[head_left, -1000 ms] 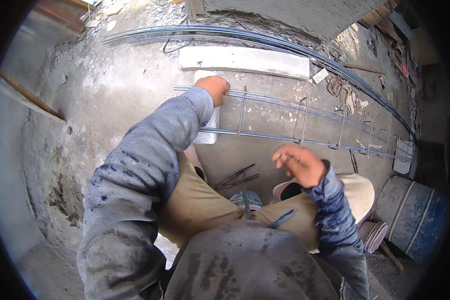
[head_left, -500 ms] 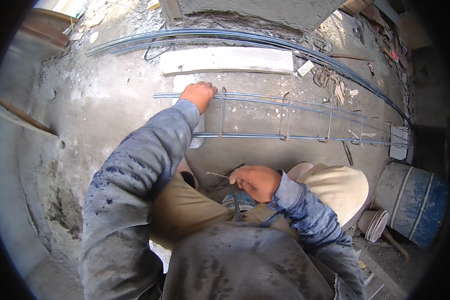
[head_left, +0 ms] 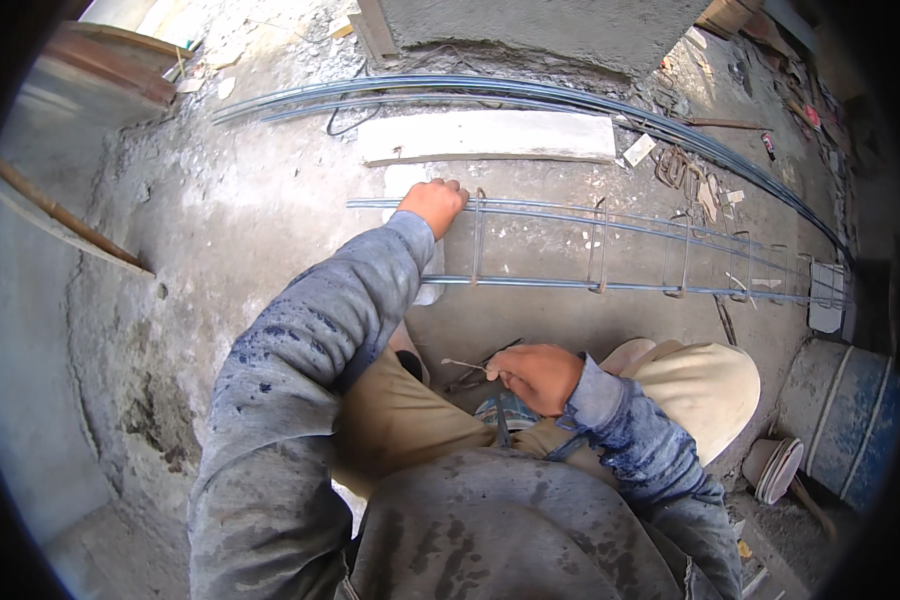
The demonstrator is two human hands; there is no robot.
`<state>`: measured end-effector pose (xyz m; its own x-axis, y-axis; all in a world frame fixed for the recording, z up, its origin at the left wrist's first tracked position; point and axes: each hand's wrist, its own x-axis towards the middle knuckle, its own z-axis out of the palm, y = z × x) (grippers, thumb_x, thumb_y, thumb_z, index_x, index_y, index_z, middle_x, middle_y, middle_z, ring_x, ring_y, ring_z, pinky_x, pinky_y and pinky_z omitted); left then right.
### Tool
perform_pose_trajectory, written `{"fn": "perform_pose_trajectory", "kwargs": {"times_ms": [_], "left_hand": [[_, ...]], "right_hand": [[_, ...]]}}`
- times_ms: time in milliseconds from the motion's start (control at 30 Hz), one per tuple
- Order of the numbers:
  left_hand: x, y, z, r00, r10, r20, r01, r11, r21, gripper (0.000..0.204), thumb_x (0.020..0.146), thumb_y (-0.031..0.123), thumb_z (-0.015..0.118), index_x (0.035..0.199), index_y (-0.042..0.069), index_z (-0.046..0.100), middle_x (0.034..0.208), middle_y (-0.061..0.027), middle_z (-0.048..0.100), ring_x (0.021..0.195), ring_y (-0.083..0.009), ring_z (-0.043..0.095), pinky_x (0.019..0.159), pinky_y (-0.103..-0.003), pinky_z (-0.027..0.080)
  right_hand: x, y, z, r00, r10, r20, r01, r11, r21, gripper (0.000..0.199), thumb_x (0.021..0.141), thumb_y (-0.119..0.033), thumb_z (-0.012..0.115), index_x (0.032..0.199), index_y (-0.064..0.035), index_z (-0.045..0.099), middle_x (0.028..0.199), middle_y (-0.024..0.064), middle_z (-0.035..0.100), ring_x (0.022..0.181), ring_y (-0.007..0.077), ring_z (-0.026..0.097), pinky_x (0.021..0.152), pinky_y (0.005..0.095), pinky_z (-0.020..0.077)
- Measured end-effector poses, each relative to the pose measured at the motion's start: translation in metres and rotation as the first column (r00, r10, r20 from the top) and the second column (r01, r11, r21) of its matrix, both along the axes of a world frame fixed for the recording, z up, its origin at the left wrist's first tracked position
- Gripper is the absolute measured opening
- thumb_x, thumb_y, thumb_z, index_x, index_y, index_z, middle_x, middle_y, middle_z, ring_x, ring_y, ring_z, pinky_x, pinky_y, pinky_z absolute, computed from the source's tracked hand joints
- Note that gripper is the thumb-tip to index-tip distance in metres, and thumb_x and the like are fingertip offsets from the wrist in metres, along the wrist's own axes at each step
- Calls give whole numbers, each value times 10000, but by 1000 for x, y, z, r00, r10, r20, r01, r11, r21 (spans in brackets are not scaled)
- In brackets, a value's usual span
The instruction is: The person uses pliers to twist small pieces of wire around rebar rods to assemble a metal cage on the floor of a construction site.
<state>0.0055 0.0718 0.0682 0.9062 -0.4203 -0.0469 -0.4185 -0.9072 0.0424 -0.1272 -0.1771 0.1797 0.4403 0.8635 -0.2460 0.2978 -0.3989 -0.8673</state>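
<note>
A long cage of thin steel rebar [head_left: 540,283] with square stirrups [head_left: 477,240] lies across the floor in front of me. My left hand [head_left: 435,208] is closed around its far bars near the left end, just beside the first stirrup. Close to my lap, my right hand [head_left: 540,378] pinches a short, thin piece of tie wire [head_left: 462,363] that sticks out to the left with a bent tip. Behind that wire shows a dark metal tool, partly hidden by the hand, so its kind is unclear. A pale block [head_left: 406,180] sits under the cage's left end.
Beyond the cage lie a white plank [head_left: 490,138] and a bundle of long steel bars [head_left: 450,84]. Loose stirrups [head_left: 678,170] rest at the right. A blue drum [head_left: 845,410] and a stack of buckets [head_left: 773,470] stand near right. A wooden pole [head_left: 70,220] juts in from the left.
The whole scene has shifted slightly right and down in the picture as my head turned. Both hands keep the same grips, on the rebar cage and the tie wire.
</note>
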Motion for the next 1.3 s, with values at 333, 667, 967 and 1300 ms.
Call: {"fn": "perform_pose_trajectory", "kwargs": {"times_ms": [333, 667, 967, 1300], "left_hand": [[4, 6, 1, 994, -86, -70, 83, 995, -49, 165, 669, 107, 650, 822, 54, 618, 839, -109, 584, 845, -294, 603, 732, -385, 516], [18, 9, 21, 994, -26, -106, -10, 943, -331, 269, 679, 46, 617, 947, 31, 602, 902, -143, 562, 850, -341, 590, 769, -403, 495], [16, 2, 24, 984, 42, -172, -101, 931, -350, 265, 722, 97, 578, 972, 75, 663, 853, -179, 654, 819, -342, 626, 766, -413, 500], [18, -3, 45, 940, 120, -319, -234, 908, -349, 230, 775, 225, 599, 925, 78, 692, 831, -186, 658, 792, -344, 631, 758, -398, 495]], "right_hand": [[-1, -1, -6, 999, 16, 39, -15, 1000, -8, 171, 804, -14, 508, 966, -47, 547, 890, 147, 600, 849, 353, 574, 719, 423, 462], [-1, -1, -3, 998, 39, 57, -37, 999, -39, 196, 790, -11, 497, 977, -37, 551, 907, 161, 614, 873, 362, 589, 741, 435, 471], [-1, 0, -9, 998, 39, 52, -37, 999, -31, 172, 802, -21, 507, 966, -45, 552, 890, 157, 602, 852, 364, 572, 731, 429, 460], [0, 0, -15, 998, 25, 51, -25, 1000, -19, 198, 774, 8, 512, 963, -36, 549, 873, 170, 606, 829, 372, 582, 713, 433, 468]]}}
